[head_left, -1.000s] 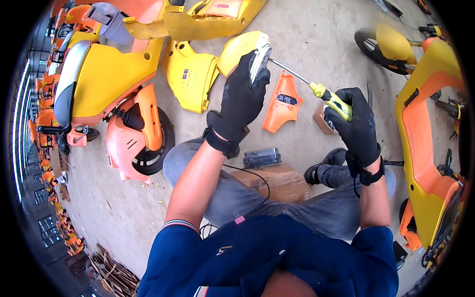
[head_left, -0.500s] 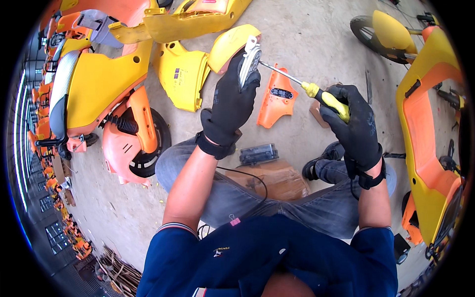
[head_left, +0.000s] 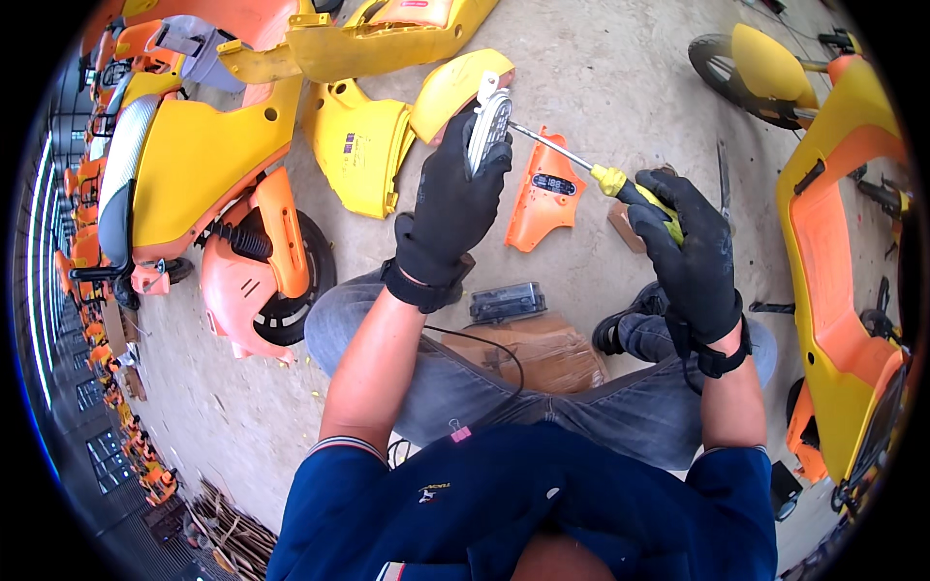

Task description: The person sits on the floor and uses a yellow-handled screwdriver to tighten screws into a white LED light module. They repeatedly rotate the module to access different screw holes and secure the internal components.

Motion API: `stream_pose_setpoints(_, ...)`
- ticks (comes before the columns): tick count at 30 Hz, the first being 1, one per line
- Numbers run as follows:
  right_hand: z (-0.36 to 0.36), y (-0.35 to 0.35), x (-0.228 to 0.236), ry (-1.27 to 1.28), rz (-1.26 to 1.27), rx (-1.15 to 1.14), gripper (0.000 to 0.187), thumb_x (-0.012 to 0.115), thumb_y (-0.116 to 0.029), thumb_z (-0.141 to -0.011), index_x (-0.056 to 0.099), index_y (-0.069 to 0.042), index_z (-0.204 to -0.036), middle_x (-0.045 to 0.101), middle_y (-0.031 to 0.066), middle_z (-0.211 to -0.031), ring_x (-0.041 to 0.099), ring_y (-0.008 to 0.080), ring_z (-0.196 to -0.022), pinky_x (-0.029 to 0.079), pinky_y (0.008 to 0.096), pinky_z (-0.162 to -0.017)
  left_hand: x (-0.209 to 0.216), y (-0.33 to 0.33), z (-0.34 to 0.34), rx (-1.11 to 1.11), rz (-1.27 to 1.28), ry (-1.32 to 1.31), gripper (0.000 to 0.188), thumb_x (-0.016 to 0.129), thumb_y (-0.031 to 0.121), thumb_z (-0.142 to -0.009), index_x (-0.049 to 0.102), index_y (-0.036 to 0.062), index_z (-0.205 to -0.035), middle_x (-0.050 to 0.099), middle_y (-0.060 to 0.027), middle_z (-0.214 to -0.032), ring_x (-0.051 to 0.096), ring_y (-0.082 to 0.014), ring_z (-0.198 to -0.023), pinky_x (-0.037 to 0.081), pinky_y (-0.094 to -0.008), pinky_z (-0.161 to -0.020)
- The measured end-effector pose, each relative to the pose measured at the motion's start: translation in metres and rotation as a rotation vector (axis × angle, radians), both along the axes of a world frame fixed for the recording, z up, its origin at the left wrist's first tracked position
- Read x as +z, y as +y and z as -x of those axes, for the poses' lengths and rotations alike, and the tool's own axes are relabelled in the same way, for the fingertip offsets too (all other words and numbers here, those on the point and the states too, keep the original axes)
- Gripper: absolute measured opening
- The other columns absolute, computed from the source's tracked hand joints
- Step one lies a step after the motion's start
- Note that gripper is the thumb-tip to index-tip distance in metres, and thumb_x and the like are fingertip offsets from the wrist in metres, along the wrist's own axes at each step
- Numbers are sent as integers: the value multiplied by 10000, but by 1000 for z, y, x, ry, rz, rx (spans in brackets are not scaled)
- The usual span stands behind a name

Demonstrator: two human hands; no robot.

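My left hand (head_left: 450,198), in a black glove, is closed on an oval lamp-like part (head_left: 489,132) with a white rim, a grey face and a small white tab on top. In my gloved right hand (head_left: 690,247) is a screwdriver (head_left: 612,178) with a yellow and black handle. Its metal shaft points left, and the tip reaches the right edge of the lamp-like part; whether it sits in a screw cannot be made out. Beneath the shaft, an orange panel (head_left: 535,215) with a small dark display lies on the floor.
Yellow body panels (head_left: 358,145) lie beyond my left hand. A yellow and orange scooter (head_left: 194,174) stands at left, another scooter body (head_left: 823,281) at right. Between my legs are a cardboard box (head_left: 542,353) and a dark plastic case (head_left: 507,301). A small brown block (head_left: 625,228) lies near my right hand.
My right hand has turned slightly around the screwdriver handle, its fingers covering more of it. The left hand and the lamp-like part have barely moved.
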State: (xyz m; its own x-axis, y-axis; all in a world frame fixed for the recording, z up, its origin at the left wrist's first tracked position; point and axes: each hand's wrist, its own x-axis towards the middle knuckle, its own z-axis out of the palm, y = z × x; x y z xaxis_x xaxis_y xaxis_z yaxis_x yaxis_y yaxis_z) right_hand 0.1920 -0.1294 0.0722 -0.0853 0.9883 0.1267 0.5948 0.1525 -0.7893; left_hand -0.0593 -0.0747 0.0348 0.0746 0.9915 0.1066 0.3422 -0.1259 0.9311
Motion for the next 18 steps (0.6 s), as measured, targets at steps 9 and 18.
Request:
stream_pose_setpoints(9,0,2,3,82,-18,-4,311,702,-124,-853,621,0,-1126,652,109,-928,646,178,-789,510,303,-707,0,-2,-2,71,-118,89,218,661,170,-870,589,21,-1011,633,-42,-752,551,-96,-605,439,-258,-546)
stream_pose_setpoints(18,2,6,8,545,66,-218,331,661,-70,-891,571,44,-1188,611,86,-963,609,95,-764,491,221,-604,7,-2,-4,149,-115,72,218,688,201,-853,601,18,-934,629,-48,-702,556,-97,-581,430,-263,-534)
